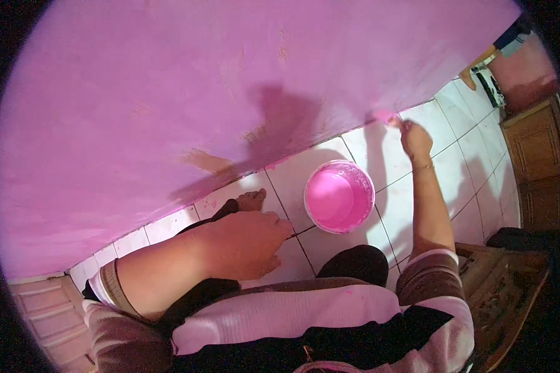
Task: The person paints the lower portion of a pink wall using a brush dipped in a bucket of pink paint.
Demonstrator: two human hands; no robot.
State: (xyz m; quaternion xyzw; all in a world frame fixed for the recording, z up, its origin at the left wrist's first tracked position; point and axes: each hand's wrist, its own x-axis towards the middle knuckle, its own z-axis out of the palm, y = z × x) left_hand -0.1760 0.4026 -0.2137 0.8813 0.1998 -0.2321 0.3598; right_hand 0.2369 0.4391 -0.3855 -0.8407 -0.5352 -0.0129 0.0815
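Brush: pink-coated head at the foot of the wall; contact cannot be told;
Right hand: closed around the brush's handle;
Bucket: round, on the floor, between the hands; contains pink paint;
Left hand: thumb apart from loosely bent fingers, gripping nothing visible;
Wall: pink, with brownish patches and shadows;
Floor: white tiles, dark joints, pink spatters;
Surroundings: bare foot beside the wall, partly behind the left forearm; wooden cabinet at right.
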